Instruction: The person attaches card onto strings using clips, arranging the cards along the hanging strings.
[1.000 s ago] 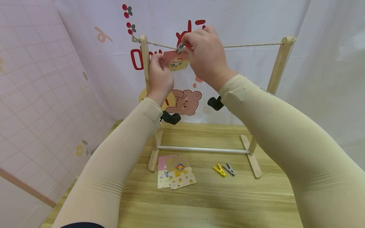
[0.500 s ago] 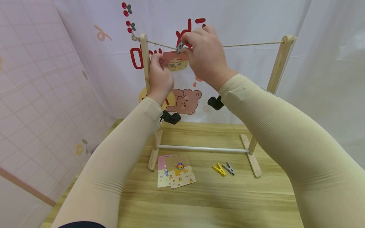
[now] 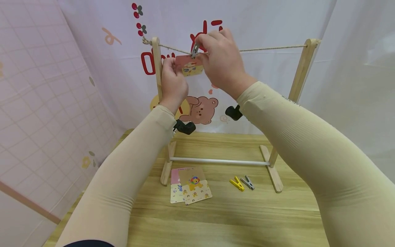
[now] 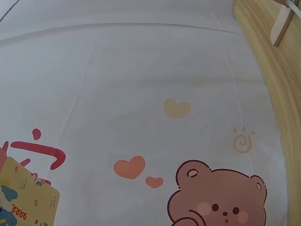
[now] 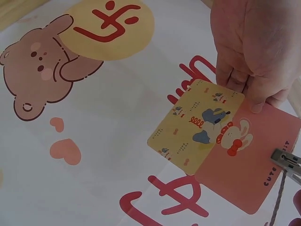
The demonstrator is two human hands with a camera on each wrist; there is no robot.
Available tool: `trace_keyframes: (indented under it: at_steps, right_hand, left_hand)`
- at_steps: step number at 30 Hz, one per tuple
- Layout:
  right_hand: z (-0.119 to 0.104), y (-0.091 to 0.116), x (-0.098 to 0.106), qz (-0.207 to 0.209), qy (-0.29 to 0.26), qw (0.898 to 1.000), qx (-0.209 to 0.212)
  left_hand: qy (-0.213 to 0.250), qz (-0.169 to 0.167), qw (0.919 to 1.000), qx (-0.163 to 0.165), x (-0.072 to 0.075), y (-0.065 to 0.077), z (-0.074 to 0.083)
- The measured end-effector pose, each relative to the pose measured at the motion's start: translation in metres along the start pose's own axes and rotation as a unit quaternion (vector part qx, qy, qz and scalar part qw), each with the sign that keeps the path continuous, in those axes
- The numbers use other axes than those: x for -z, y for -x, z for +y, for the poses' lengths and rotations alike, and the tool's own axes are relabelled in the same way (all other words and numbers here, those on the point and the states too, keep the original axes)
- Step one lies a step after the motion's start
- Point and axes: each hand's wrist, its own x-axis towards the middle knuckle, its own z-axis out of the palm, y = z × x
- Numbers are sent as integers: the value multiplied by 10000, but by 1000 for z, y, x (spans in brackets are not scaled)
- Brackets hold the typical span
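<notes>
In the head view, my left hand [image 3: 174, 80] pinches the left edge of a pink and yellow card [image 3: 192, 67] just below the rope [image 3: 271, 48]. My right hand [image 3: 223, 60] pinches a grey clothespin [image 3: 194, 50] at the card's top edge. The right wrist view shows the clothespin [image 5: 288, 160] lying over the lettered end of the card [image 5: 240, 150], where the rope [image 5: 278, 200] runs up to it. My left thumb presses on the card's face there; the fingers go behind it. Only a corner of the card [image 4: 30, 195] enters the left wrist view.
Two wooden posts [image 3: 299, 75] hold the rope, with a white bar [image 3: 219, 161] low between them. On the wooden table [image 3: 228, 219] lie two overlapping cards [image 3: 197, 192], a yellow clothespin [image 3: 237, 184] and another grey clothespin [image 3: 248, 183]. A printed cloth [image 3: 262, 20] hangs behind.
The grey clothespin has tipped slightly more upright in my right hand, which has shifted a touch left. My left hand stays on the card.
</notes>
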Motion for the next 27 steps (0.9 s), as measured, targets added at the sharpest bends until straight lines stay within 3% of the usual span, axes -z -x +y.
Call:
trace_keyframes:
  at_steps: [19, 27]
  right_hand:
    - [11, 7, 1, 394, -36, 9991, 135]
    - [20, 24, 5, 647, -304, 9969, 323]
  left_hand:
    - [-24, -11, 9991, -416, 3, 4, 2]
    - [85, -88, 9995, -290, 7, 9, 5]
